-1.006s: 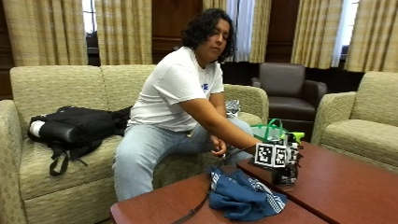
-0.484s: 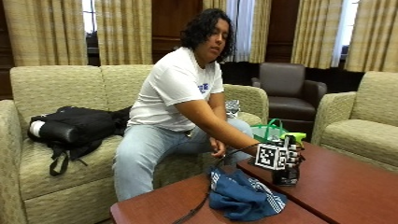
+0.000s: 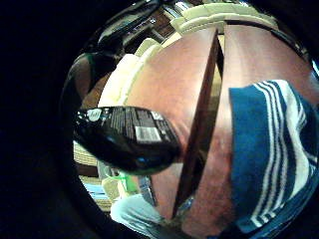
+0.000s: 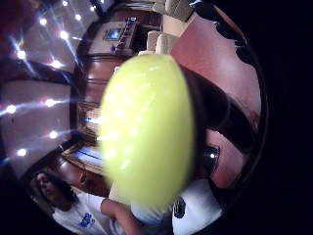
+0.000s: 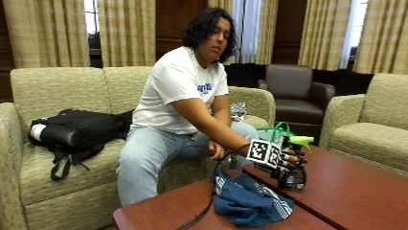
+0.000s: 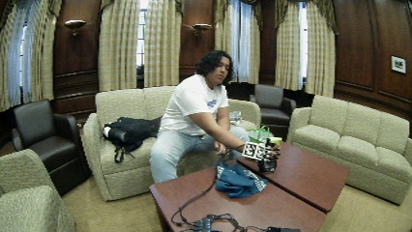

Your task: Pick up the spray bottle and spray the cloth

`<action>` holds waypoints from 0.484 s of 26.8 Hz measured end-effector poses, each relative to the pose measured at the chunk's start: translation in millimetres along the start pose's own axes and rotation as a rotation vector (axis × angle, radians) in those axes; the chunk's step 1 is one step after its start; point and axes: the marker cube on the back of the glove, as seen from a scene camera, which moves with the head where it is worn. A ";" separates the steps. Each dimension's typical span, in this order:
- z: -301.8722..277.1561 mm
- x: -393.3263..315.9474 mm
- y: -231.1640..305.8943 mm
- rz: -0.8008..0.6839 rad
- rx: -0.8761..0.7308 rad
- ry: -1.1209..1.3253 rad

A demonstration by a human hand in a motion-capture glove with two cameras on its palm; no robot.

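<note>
Black and topped with a lime-green trigger head, the spray bottle (image 5: 294, 168) is gripped upright by the gloved right hand (image 5: 285, 162) on the reddish-brown tabletop (image 5: 357, 201), just beside the crumpled blue striped cloth (image 5: 250, 203).

A formal lounge is shown: dark wood panelling (image 6: 370, 43), tall draped curtains (image 6: 119, 43), wall sconces (image 6: 75, 23), upholstered sofas (image 6: 360, 140) and leather armchairs (image 6: 38, 140) are grouped around low wooden tables (image 6: 309, 174).

Dim, warm room lit by wall sconces (image 6: 74, 23) and curtained windows (ceiling lights flare into starbursts).
</note>
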 end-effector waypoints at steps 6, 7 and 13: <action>-37.0 10.3 38.6 0.005 -0.081 0.052; -42.3 9.7 46.1 -0.012 -0.111 0.085; -75.4 -9.4 98.1 -0.161 -0.266 0.340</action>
